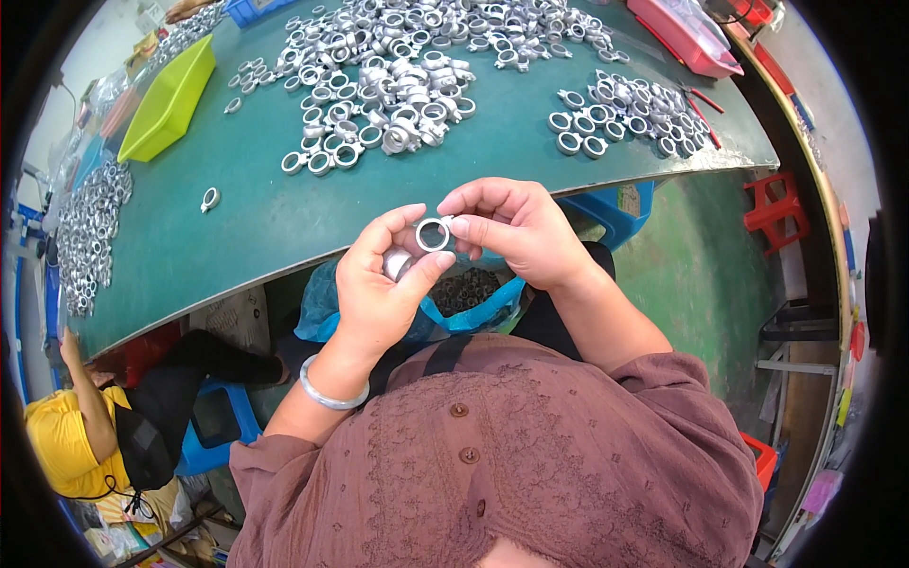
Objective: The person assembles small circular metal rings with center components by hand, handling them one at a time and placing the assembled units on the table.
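Observation:
Between both hands, just in front of the table edge, is a silvery metal ring with a small lug on its side. My left hand pinches the ring's left and lower rim with thumb and finger, while a second metal ring sits in its palm. At the lug, the thumb and fingers of my right hand close on the same ring. Below the hands, a blue plastic bag stands open with many small dark parts inside.
Metal rings heap on the green table, with a smaller pile to the right and another at the left. One ring lies alone. A yellow-green tray and pink tray stand behind. A person in yellow sits left.

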### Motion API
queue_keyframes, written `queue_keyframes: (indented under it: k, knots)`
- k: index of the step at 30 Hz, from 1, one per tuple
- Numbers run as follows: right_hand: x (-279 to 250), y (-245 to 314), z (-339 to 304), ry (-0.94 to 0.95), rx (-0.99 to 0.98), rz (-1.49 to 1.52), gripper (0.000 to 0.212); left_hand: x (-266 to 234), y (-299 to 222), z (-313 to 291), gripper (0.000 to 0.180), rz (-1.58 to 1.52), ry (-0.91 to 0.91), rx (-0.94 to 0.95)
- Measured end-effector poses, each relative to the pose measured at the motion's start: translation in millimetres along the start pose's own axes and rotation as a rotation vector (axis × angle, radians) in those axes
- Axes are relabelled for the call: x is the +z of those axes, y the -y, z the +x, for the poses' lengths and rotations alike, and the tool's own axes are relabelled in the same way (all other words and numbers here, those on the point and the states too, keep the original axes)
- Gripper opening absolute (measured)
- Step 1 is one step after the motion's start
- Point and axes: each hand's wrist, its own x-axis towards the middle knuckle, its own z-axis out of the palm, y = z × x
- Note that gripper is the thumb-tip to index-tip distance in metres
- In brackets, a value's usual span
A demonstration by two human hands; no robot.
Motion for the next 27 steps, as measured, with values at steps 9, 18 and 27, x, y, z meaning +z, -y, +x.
queue_keyframes:
  k: [9, 18, 27]
  knots:
    - [0.0, 0.8, -1.1, 0.009, -0.014, -0.008, 0.015, -4.2, -5.9, 3.6, 0.036, -0.479, 0.077, -0.386]
    - [1.3, 1.5, -2.7, 0.030, -0.058, -0.044, 0.015, -5.9, -1.7, 3.0, 0.020, -0.587, 0.102, -0.440]
    - [-0.6, -2.4, -2.4, 0.076, -0.093, -0.018, 0.014, -7.1, -1.7, 2.5, 0.018, -0.605, 0.107, -0.435]
